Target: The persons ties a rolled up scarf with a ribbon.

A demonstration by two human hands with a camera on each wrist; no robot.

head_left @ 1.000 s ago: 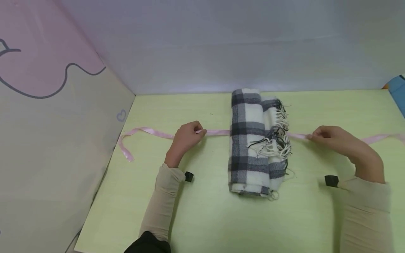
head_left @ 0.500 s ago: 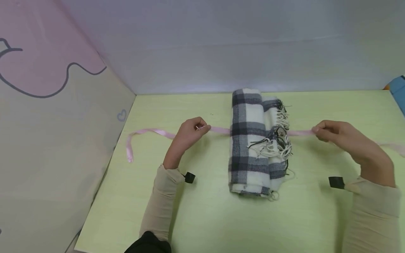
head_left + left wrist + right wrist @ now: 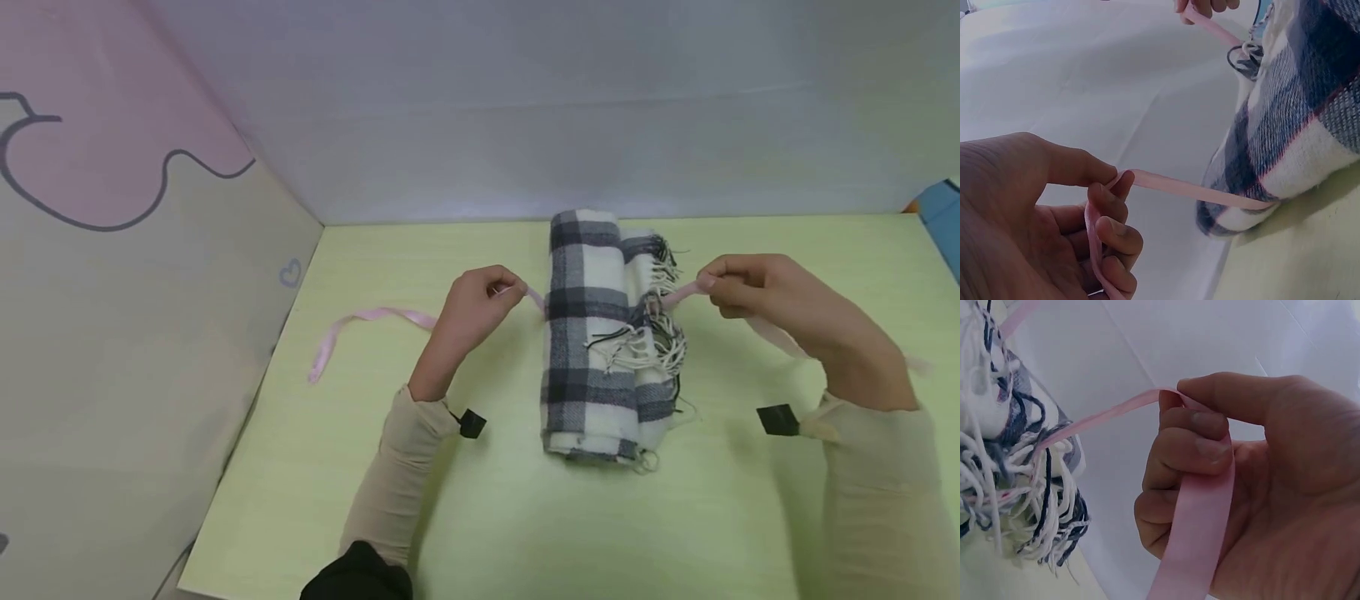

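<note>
Pink ribbon point(image 3: 375, 317), passing beneath the rolled plaid scarf point(image 3: 592, 333) that lies on the pale green table point(image 3: 487, 517), with one end drawn up on each side. At far left, the loose tail of the ribbon trails over the table towards the pink-and-cream side panel point(image 3: 112, 250); compared with one second earlier it lies shorter and nearer the roll, no longer reaching the table's left edge. Next, the left hand point(image 3: 468, 312) pinches the ribbon between thumb and curled fingers point(image 3: 1110, 206), the strand running taut from the pinch to the underside of the roll, as the left wrist view shows. This hand has risen off the table and moved in towards the scarf; earlier it rested on the surface with the ribbon stretched flat. At centre, the scarf is unmoved, its fringe point(image 3: 660, 333) facing right. At right, the right hand point(image 3: 757, 296) grips the other end, fingers curled round the band point(image 3: 1200, 531), which runs down across the palm; it too has lifted and closed in on the fringe, and the right-hand tail that lay flat along the table now hangs blurred below the wrist. Judged from both ends being raised and converging, the ribbon is being gathered over the roll. A blue object point(image 3: 941, 217) shows at the far right edge.
</note>
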